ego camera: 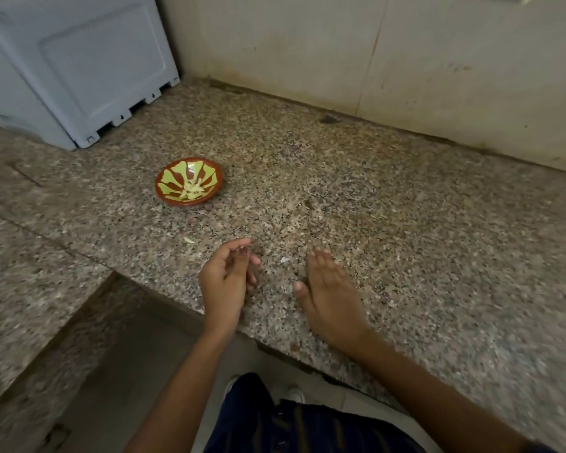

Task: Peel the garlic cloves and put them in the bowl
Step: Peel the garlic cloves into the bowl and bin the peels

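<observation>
A small brown bowl (190, 182) with a green and yellow petal pattern sits on the speckled granite counter (389, 207). Several pale peeled garlic cloves (192, 189) lie in its middle. My left hand (226, 282) hovers at the counter's front edge, palm turned inward, fingers loosely curled and holding nothing I can see. My right hand (329, 292) lies flat on the counter beside it, fingers straight. Between the hands lies a small white scrap of garlic skin (285, 259). Another pale scrap (189, 239) lies left of my left hand.
A pale blue-grey appliance (76, 63) stands at the back left corner of the counter. A beige tiled wall (373, 60) runs along the back. A lower granite ledge (30, 256) lies to the left, and the floor and my dark clothing show below.
</observation>
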